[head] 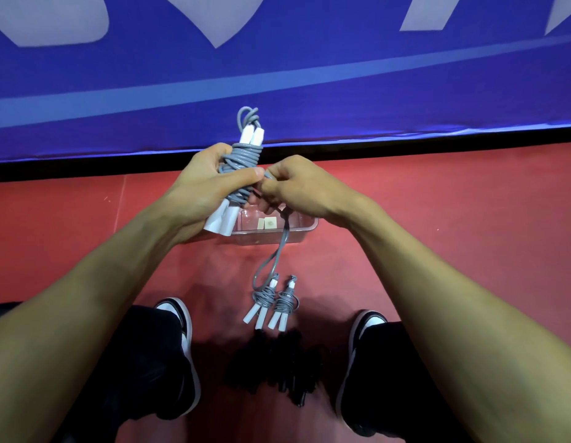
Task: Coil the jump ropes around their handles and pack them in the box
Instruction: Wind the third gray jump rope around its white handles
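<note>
My left hand (pixel 202 183) grips a jump rope (pixel 245 155) with white handles held side by side and grey cord wound round them. My right hand (pixel 293 183) pinches the loose grey cord right beside the bundle. The free end of the cord (pixel 279 251) hangs down in a loop toward the floor. Below my hands a clear plastic box (pixel 301 230) sits on the red floor, partly hidden. Two coiled grey ropes with white handles (pixel 273 303) lie on the floor between my feet. A pile of black ropes (pixel 274 366) lies nearer to me.
A blue banner with white shapes (pixel 309 75) stands along the far side, with a black strip at its foot. My two black-and-white shoes (pixel 178 318) rest on the red floor either side of the ropes.
</note>
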`<state>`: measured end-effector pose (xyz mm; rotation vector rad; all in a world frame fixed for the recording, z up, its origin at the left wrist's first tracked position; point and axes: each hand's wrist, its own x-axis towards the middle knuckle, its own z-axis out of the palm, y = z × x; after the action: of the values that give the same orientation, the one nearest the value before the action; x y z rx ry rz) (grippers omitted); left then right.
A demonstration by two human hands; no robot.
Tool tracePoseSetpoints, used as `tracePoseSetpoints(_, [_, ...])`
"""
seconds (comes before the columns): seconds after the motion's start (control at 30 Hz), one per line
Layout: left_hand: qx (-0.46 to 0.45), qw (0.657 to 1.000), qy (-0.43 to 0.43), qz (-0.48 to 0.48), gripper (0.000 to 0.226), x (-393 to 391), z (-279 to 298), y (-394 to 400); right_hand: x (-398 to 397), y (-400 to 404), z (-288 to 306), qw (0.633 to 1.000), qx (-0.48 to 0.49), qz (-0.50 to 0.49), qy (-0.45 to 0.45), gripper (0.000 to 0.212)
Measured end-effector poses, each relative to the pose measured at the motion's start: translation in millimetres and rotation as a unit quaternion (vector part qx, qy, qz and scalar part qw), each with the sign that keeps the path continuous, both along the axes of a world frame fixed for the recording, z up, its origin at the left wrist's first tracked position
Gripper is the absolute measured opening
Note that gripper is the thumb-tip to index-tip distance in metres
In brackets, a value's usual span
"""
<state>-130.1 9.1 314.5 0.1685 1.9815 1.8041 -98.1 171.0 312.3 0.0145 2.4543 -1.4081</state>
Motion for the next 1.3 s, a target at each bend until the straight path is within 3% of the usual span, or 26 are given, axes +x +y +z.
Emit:
tracePoseSetpoints(0.17, [0.054,0.998,-0.031,-0.028,0.011,1.7,-0.3,0.6,-0.7,0.4,0.1,1.000,0.014,0.001,0.014,0.029])
tracePoseSetpoints(0.27, [0.092,0.991,-0.062,-0.070,0.026,-2.2,-0.2,-1.3,-1.3,3.7,-3.4,0.999,0.039,-0.006,0.020,0.025])
tracePoseSetpoints(0.4, [0.049,0.994,-0.034,-0.089,0.036,-0.8,-3.3,-2.3,0.2,3.7,-4.9,0.999,0.043,-0.001,0.022,0.023])
tracePoseSetpoints(0.5, [0.013,0.996,0.007,-0.084,0.026,-0.1,-4.1,-2.4,-0.5,2.9,-4.4,1.000,0.018,0.001,0.001,0.018])
tracePoseSetpoints(0.73, [-0.034,0.997,0.052,-0.034,0.031,-4.3,-6.6,-4.8,-4.0,0.5,-5.3,0.998,0.047,-0.003,0.031,0.034])
tracePoseSetpoints(0.93, [-0.020,0.998,0.046,-0.039,0.044,-5.6,-7.4,-6.5,-6.8,2.8,-5.2,0.996,0.066,-0.025,0.052,0.036])
tracePoseSetpoints(1.1, [0.083,0.990,-0.048,-0.103,0.048,-5.8,-1.9,-6.7,-5.3,4.7,-4.6,0.995,0.066,-0.040,0.055,0.031])
tracePoseSetpoints(1.2, [0.058,0.990,-0.041,-0.120,0.049,-3.6,-3.3,-6.0,-5.0,5.2,-4.6,0.995,0.060,-0.036,0.065,0.030])
tracePoseSetpoints(1.3, [0.032,0.995,-0.012,-0.096,0.035,-1.6,-3.3,-3.9,-4.4,2.3,-6.1,0.996,0.055,-0.016,0.072,0.029])
